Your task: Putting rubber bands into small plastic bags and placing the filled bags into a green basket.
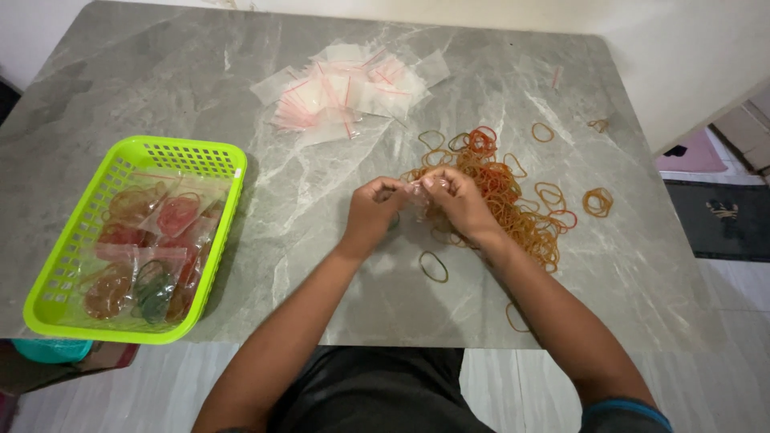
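My left hand (pixel 372 210) and my right hand (pixel 459 202) meet over the grey marble table (pixel 321 265), both pinching a small clear plastic bag (pixel 417 197) between their fingertips. A greenish band shows just under the left hand. Right behind and beside the right hand lies a loose pile of orange and red rubber bands (pixel 513 200). A single band (pixel 433 266) lies on the table below my hands.
A lime green plastic basket (pixel 60 273) at the left front holds several filled bags of coloured bands. A heap of empty clear zip bags (pixel 345 92) lies at the back centre. Stray bands (pixel 597 200) are scattered to the right. The table's right edge drops to a tiled floor.
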